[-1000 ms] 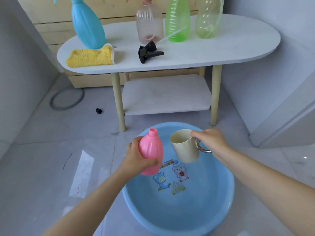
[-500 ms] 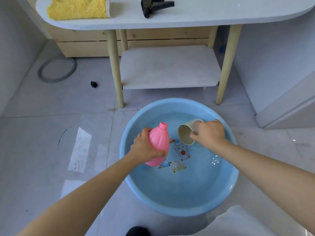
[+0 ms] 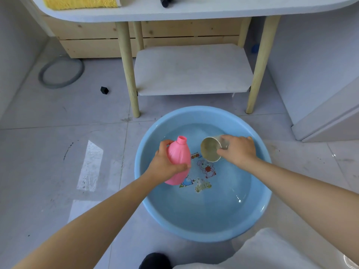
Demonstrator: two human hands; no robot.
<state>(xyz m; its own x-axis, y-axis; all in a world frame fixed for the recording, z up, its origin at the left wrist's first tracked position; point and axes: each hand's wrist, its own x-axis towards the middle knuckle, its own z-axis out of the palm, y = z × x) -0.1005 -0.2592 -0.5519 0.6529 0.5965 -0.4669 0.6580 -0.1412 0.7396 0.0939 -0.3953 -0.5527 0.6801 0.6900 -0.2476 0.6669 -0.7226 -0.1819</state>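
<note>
left hand (image 3: 165, 167): it grasps the pink bottle (image 3: 178, 158) around the lower body, fingers curled on the near side and thumb on the far side.
pink bottle: no cap on the neck, which points up and away from the person. the bottle leans a little and hangs over the left part of the basin (image 3: 194, 110). its base is low near the water (image 3: 204, 206); i cannot tell if it touches.
right hand (image 3: 239, 150): it grasps the cup (image 3: 210, 149) from the right side, fingers closed on it. the handle is hidden under the hand.
cup: beige, laid almost on its side, the open mouth turned to the bottle and the camera. it is at the far part of the basin, just beside the bottle neck but apart from it. the lower rim seems to be at the water line; the picture is blurred there.
basin: light blue, round, standing on the grey tiled floor (image 3: 58, 152), with clear water inside and cartoon stickers (image 3: 206, 169) on the bottom.
surface (image 3: 194, 12): white, on wooden legs, just behind the basin, with a lower shelf (image 3: 192, 68) under it. a yellow cloth (image 3: 81, 1) lies on its left end.
floor, left side: a grey ring (image 3: 61, 72) and a small black piece (image 3: 104, 90), both well apart from the basin.
</note>
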